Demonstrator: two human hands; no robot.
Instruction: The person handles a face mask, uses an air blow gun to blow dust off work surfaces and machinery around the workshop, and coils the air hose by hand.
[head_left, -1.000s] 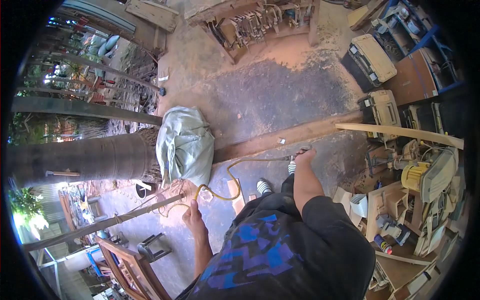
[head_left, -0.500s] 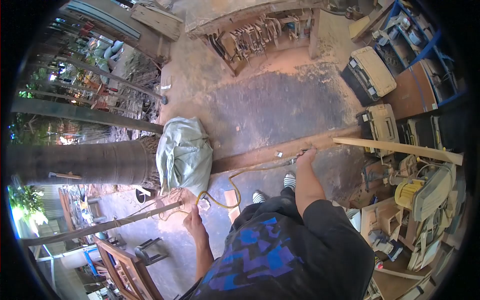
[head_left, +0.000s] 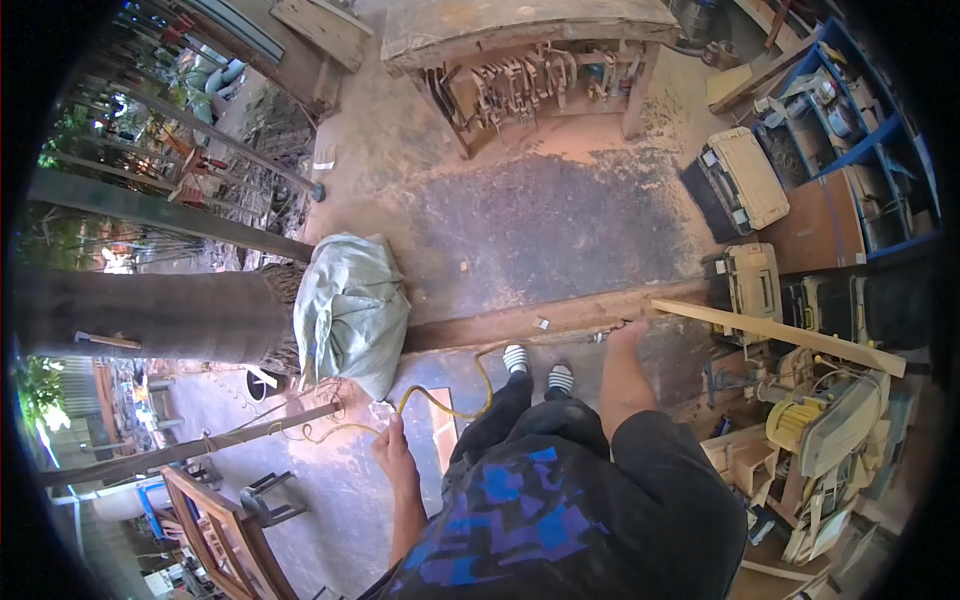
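Observation:
A yellow hose (head_left: 452,411) loops from my left hand (head_left: 396,455) to my right hand (head_left: 628,333). My left hand is closed around the hose at the lower left, thumb pointing up. On the right, my outstretched right hand is closed on a small metal-looking hose fitting (head_left: 601,337); its exact kind is too small to make out. Beyond my left hand, a thinner stretch of hose trails toward a wooden pole. Under the hose loop a light board (head_left: 441,428) lies on the floor.
A pale green sack (head_left: 352,310) stands by a thick post (head_left: 150,315). A low ledge (head_left: 480,327) crosses ahead of my feet. A workbench (head_left: 530,35) with hanging clamps is further ahead. Toolboxes (head_left: 745,185), a long plank (head_left: 780,335) and a yellow machine (head_left: 797,418) stand right.
My feet have stepped, the left one now nearer the ledge. My right hand has shifted right with the hose end. The camera view has shifted slightly; both hands keep their hold.

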